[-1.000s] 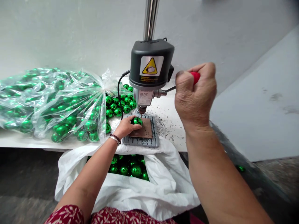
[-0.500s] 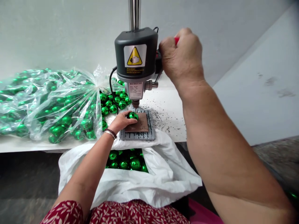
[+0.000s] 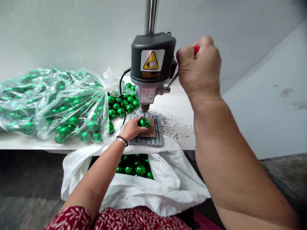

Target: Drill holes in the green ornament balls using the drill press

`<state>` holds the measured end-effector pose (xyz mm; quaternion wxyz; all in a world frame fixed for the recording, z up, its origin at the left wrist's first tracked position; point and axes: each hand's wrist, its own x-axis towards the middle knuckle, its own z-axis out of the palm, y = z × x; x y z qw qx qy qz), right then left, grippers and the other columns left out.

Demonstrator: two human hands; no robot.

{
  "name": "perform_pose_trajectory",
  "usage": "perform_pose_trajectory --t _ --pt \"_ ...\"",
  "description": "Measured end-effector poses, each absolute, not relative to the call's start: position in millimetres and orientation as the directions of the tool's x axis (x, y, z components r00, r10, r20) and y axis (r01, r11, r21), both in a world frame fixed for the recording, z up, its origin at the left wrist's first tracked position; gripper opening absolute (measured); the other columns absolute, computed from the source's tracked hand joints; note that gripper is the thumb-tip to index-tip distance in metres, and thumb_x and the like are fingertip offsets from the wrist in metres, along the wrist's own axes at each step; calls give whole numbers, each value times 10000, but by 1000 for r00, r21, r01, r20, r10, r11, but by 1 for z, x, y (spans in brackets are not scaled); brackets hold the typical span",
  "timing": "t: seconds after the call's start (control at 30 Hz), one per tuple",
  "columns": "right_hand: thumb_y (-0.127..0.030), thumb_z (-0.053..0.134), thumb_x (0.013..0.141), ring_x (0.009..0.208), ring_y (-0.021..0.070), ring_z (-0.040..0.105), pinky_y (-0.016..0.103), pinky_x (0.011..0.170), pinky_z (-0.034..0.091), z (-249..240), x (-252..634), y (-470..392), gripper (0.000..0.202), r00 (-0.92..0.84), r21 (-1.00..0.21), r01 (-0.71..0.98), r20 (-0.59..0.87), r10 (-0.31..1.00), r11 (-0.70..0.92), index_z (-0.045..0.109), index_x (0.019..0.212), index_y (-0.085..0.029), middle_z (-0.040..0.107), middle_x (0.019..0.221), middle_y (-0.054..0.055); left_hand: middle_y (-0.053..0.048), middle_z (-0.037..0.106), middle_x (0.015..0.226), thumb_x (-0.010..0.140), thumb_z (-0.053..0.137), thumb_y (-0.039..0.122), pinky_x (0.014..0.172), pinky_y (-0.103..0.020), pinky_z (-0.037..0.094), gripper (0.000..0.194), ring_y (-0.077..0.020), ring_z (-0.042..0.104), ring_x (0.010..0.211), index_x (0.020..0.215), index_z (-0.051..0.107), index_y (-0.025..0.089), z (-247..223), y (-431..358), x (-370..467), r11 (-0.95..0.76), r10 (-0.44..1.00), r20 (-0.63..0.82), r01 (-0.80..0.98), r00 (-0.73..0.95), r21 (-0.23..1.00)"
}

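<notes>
My left hand [image 3: 133, 128] grips a shiny green ball [image 3: 144, 122], thumb in front and fingers behind. The ball rests on a brown board [image 3: 151, 130] that lies on the grey slotted base [image 3: 159, 140] of a small bench drill [image 3: 153, 76]. Directly above the ball is the drill's chuck [image 3: 145, 108], its thin bit pointing down at the ball's top; whether it touches I cannot tell. Raised to the right of the motor housing, my right hand [image 3: 200, 65] is wrapped round the red-tipped feed lever [image 3: 196, 50].
A tied clear plastic bag [image 3: 79, 105] full of green balls lies on the white table [image 3: 178, 127] at left, with loose balls [image 3: 120, 111] beside it. Dark shavings are scattered right of the base. Below the table edge, a white sack [image 3: 168, 179] holds more green balls.
The whole view has shifted, so the drill and both hands appear farther right and slightly lower. Both hands keep their grips on the ball and the lever.
</notes>
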<state>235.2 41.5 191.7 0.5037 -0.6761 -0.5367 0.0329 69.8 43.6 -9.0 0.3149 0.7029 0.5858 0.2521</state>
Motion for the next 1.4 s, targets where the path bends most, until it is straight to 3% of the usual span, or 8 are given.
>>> perform_pose_trajectory --t 0.27,0.47,0.67,0.97,1.4 --pt "-271 484 919 657 26 307 215 791 362 164 243 35 198 352 -688 639 660 664 345 368 786 -180 357 690 -73 -21 733 1020 689 804 357 841 -321 506 731 -220 662 899 1382 607 235 -8 42 71 -40 980 -99 666 170 745" --pt "-231 488 905 679 24 364 216 773 363 155 243 27 158 354 -642 719 668 654 267 380 808 -171 385 714 -66 -29 730 1048 690 793 379 866 -335 507 705 -242 662 936 1359 622 237 -11 42 70 -78 980 -64 659 189 748" --pt "-259 476 867 627 28 355 209 664 353 132 244 14 115 309 -563 725 781 543 397 414 820 -173 420 693 -55 -37 737 1078 691 796 372 890 -337 507 734 -245 664 962 1385 601 235 -11 41 70 -62 982 -72 651 176 756" --pt "-328 453 875 630 71 438 235 621 414 103 241 0 129 333 -579 728 767 549 367 438 834 -207 471 714 -15 -26 739 1058 699 793 382 869 -326 506 708 -240 668 939 1371 613 250 -7 37 71 -48 984 -79 670 159 741" --pt "-406 484 838 580 84 483 233 582 410 76 234 -3 214 403 -565 732 810 426 381 488 795 -196 522 663 -6 -38 737 1118 699 786 369 916 -341 508 644 -256 665 1025 1316 644 250 -7 34 71 -77 984 -48 645 174 761"
